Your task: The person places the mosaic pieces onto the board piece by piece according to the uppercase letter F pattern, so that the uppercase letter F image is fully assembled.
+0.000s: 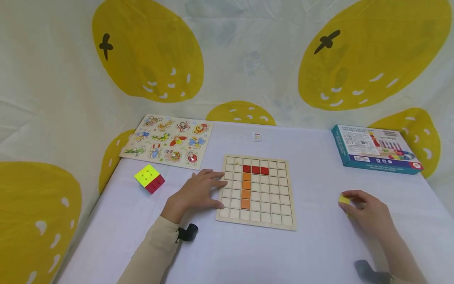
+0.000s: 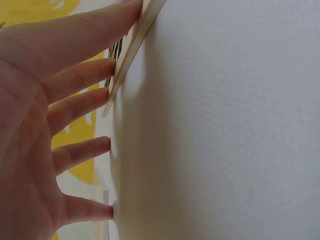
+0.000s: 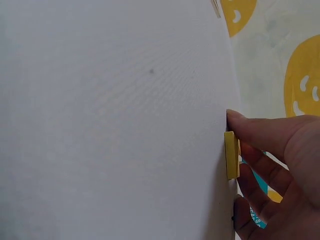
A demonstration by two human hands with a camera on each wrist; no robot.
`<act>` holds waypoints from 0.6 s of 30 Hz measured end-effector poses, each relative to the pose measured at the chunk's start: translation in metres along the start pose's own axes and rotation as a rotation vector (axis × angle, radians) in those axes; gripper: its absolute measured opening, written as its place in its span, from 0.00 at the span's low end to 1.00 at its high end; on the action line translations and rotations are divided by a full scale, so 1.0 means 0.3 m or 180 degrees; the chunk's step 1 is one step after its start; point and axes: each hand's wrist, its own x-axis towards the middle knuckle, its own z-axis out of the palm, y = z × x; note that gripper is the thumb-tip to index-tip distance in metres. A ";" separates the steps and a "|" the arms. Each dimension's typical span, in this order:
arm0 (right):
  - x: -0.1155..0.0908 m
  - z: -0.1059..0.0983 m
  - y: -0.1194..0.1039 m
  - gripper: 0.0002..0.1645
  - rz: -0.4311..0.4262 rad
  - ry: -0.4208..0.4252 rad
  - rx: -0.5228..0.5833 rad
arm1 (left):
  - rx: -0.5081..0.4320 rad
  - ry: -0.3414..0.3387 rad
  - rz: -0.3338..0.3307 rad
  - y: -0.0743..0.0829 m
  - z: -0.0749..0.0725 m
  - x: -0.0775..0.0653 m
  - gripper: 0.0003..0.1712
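A wooden grid board (image 1: 280, 223) lies on the white table, with three red tiles (image 1: 255, 169) in a row and several orange tiles (image 1: 246, 194) in a column beneath the leftmost red one. My left hand (image 1: 198, 191) rests at the board's left side, fingers spread and thumb at its edge. In the left wrist view, the thumb meets the board edge (image 2: 131, 55) and other fingertips touch the table. Away to the right, my right hand (image 1: 369, 211) pinches a yellow tile (image 1: 344, 199) close to the table. The right wrist view shows the yellow tile (image 3: 231, 155) beside the thumb and fingers.
A puzzle cube (image 1: 149, 178) sits left of the left hand. Behind it lies an insect picture board (image 1: 166, 140). A small printed card (image 1: 257, 137) is beyond the grid board, and a teal-edged box (image 1: 377, 150) lies at the back right.
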 end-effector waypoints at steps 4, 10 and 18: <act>0.004 -0.005 -0.003 0.35 0.0027 -0.0013 0.0039 | -0.0002 -0.0008 0.0014 0.000 0.000 -0.001 0.41; 0.000 -0.026 -0.023 0.37 0.0077 0.0000 0.0085 | -0.0018 -0.0031 0.0026 0.006 -0.009 -0.006 0.41; -0.026 -0.045 -0.073 0.30 -0.0108 0.0296 0.0113 | 0.0012 -0.0034 0.0013 0.004 -0.007 -0.005 0.41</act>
